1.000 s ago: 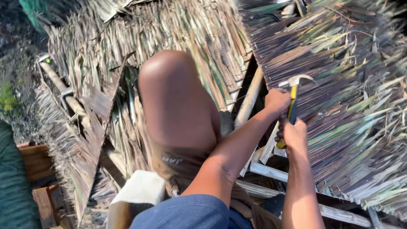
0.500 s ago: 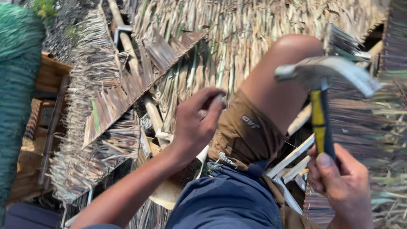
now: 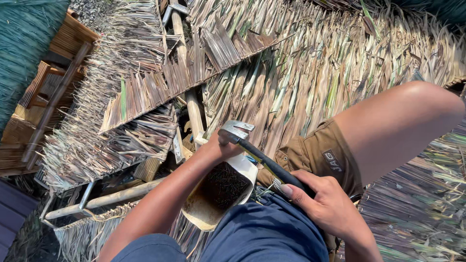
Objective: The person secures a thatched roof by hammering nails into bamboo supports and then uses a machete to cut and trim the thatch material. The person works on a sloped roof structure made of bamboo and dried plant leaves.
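Note:
My right hand (image 3: 326, 204) grips the black handle of a claw hammer (image 3: 264, 160), whose steel head (image 3: 235, 131) points up and to the left across my lap. My left hand (image 3: 217, 147) sits right beside the hammer head, at the top rim of a cut-open white plastic container (image 3: 200, 213) that holds a dark heap of small nails (image 3: 221, 187). The hammer head hides the fingers of my left hand. My bent knee (image 3: 398, 123), in brown shorts (image 3: 315, 155), rests on the dry palm thatch (image 3: 301, 73).
Layered thatch panels (image 3: 145, 92) slope away to the left over a gap that shows round wooden poles (image 3: 194, 114) (image 3: 109, 198). Green netting (image 3: 24, 43) and wooden slats (image 3: 43, 97) lie beyond the roof edge at the left.
The hammer has come down from a raised position at the right to lie across my lap. My left hand has moved to the nail container. The view has swung over the thatch.

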